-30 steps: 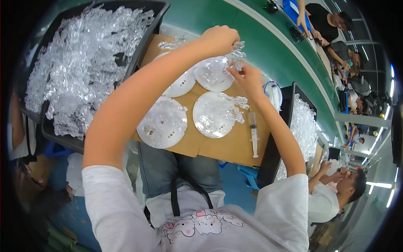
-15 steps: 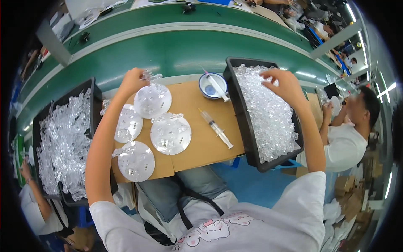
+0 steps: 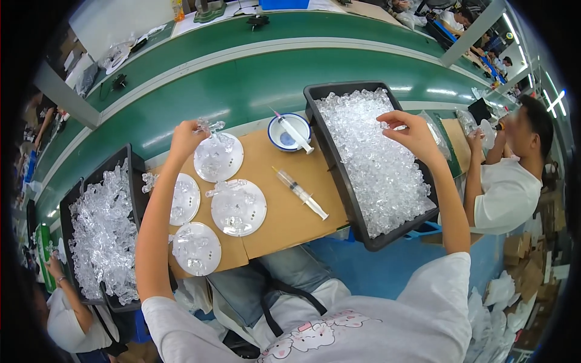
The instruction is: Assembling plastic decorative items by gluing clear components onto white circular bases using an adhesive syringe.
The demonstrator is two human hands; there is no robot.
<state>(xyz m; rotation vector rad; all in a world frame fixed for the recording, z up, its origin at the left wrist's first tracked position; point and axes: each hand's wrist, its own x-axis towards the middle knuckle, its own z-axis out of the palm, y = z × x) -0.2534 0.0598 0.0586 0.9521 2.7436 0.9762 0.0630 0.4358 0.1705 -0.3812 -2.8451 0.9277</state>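
My left hand [image 3: 189, 137] holds a clear plastic piece [image 3: 209, 126] above the far round clear disc [image 3: 218, 158] on the cardboard board [image 3: 278, 206]. My right hand [image 3: 411, 131] reaches into the black tray on the right [image 3: 339, 175], fingers pinched over the heap of small clear plastic parts [image 3: 378, 163]; what it grips is too small to make out. Three more round clear discs [image 3: 238, 207] lie on the board, each with clear pieces on it.
A syringe [image 3: 301, 193] lies on the board, and a blue-rimmed white dish [image 3: 289, 132] holds another. A second black tray [image 3: 100, 236] of clear parts sits at my left. A green conveyor belt [image 3: 254, 78] runs beyond. Other people sit at my right [image 3: 514, 181] and lower left [image 3: 66, 314].
The view has swung from left to right. My right hand left the discs and moved into the right tray; my left hand stays at the far disc with a clear piece.
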